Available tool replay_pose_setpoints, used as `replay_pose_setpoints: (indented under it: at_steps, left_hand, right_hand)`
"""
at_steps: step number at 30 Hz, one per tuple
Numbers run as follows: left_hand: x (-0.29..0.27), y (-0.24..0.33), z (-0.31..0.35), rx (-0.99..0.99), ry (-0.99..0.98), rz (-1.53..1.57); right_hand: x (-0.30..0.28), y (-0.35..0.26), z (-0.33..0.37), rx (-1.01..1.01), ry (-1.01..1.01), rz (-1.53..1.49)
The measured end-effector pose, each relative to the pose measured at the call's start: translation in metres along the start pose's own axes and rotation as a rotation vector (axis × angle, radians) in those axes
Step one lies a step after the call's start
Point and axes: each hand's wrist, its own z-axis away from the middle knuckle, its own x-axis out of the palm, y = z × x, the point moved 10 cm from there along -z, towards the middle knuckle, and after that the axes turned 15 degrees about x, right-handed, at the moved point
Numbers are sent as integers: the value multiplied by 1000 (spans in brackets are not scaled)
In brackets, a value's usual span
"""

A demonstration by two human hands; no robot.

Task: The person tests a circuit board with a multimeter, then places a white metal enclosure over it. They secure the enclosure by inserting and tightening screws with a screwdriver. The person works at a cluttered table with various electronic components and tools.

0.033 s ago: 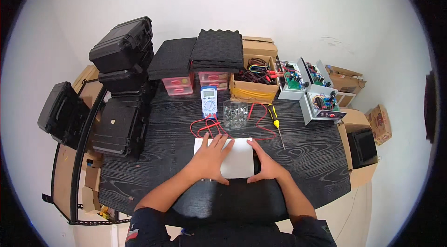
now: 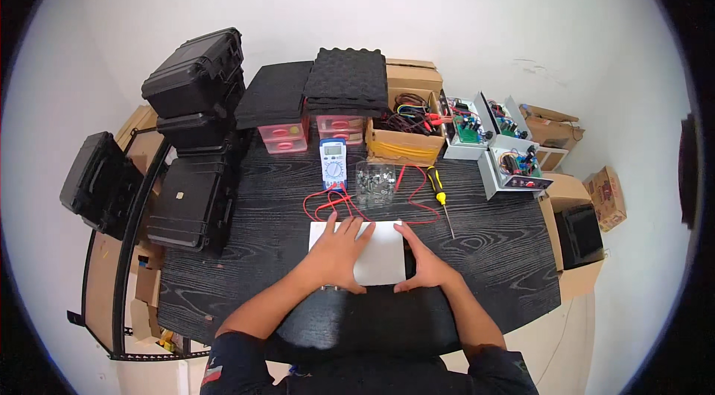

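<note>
A white box-shaped casing point(image 2: 381, 259) lies on the black wood-grain table in front of me. My left hand point(image 2: 337, 253) spans its left part, fingers over the far edge and thumb at the near edge. At the right end, my right hand point(image 2: 426, 262) grips it between fingers at the far corner and thumb at the near corner. Small metal fittings show at the near left edge below my left hand. Just beyond the casing stand a blue-and-white multimeter point(image 2: 334, 165) with red leads and a clear container point(image 2: 375, 183) of small parts. My palms hide both ends of the casing.
A yellow-and-black screwdriver point(image 2: 436, 188) lies to the right. Opened casings with circuit boards point(image 2: 469, 129) stand at the back right, beside a cardboard box of cables point(image 2: 406, 146). Black foam sheets point(image 2: 345, 76) top pink drawers point(image 2: 286, 139). Black hard cases point(image 2: 191, 201) are stacked left.
</note>
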Motion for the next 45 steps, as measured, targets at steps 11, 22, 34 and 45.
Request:
replay_pose_setpoints:
  at_steps: [11,22,34,45]
  left_hand:
    - [-65,-5,-3,101,500,350]
    - [40,-54,11,115,945,671]
    - [48,-51,12,151,983,735]
    - [51,-35,9,189,928,807]
  right_hand:
    - [-43,15,31,-322,646,-714]
    - [34,-26,6,-244,242,33]
    - [26,-42,14,-329,353,109]
    - [18,-45,30,-434,464,161]
